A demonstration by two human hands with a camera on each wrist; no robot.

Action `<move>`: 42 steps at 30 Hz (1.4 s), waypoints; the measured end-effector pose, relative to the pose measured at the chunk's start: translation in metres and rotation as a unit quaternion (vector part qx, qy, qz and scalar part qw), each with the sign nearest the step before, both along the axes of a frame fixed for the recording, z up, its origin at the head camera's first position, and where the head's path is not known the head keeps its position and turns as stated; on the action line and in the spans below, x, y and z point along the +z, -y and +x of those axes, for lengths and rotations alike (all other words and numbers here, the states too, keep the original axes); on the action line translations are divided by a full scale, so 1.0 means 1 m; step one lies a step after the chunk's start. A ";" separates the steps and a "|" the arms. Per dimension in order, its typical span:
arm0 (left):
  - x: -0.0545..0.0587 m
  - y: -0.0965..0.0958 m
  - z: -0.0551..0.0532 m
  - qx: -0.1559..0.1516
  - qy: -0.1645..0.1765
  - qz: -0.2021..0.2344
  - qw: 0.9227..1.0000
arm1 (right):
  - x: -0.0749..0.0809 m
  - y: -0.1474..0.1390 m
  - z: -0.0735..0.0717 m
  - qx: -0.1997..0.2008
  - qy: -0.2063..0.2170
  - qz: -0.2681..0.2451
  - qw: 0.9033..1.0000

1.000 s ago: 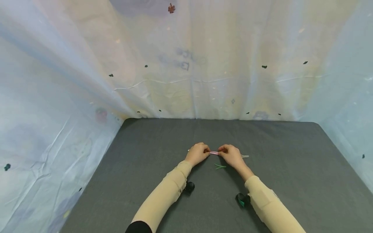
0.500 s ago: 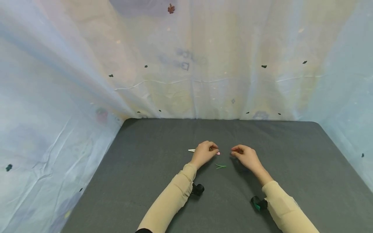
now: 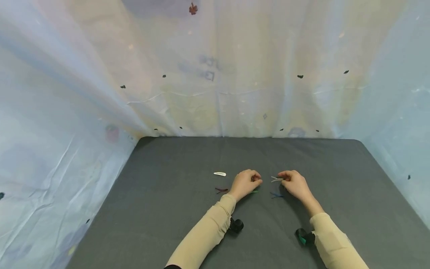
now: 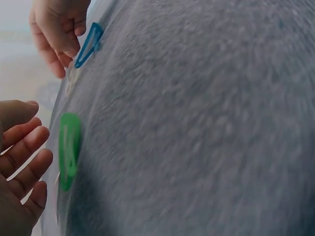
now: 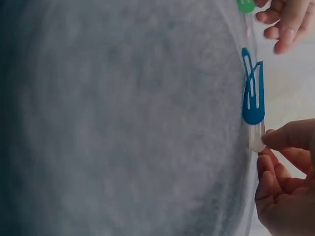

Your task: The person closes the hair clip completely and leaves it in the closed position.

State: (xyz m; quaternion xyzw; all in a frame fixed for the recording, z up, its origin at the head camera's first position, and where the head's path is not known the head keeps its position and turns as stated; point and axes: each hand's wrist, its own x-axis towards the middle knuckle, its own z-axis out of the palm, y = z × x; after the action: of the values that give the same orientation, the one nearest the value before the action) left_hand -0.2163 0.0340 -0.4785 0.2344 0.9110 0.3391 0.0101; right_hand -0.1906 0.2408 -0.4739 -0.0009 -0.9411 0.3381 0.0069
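Now, right grip [image 3: 297, 185] is pinching splayed pale snap clip [image 5: 256, 139] by one end, just beyond blue snap clip [image 5: 254, 111] on table [image 3: 168, 224]; left grip [image 3: 245, 184] is hanging loose (holding nothing) near green snap clip [image 4: 70, 150]. Pinching lightly, end only, should be saving pale one from snapping closed.

L hand [image 3: 244, 184] w/ fingers loosely bent; R hand [image 3: 297, 185] pinching.

Gray tabletop [image 3: 151, 224] is filling near area. Pale backdrop [image 3: 242, 48] is hanging far, left and right; brown clover shape [image 3: 193, 9] is showing high far, faint red print [image 3: 112, 133] is showing left.
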 end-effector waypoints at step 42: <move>-0.002 -0.014 -0.004 -0.100 -0.038 0.058 0.993 | 0.007 -0.004 0.001 0.085 0.114 -0.271 0.952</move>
State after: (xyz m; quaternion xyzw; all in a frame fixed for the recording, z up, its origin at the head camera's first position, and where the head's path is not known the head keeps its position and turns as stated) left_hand -0.2208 0.0484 -0.4807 0.3375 0.8614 0.3795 -0.0039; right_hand -0.1896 0.2446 -0.4669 0.0389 -0.8051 0.5774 -0.1301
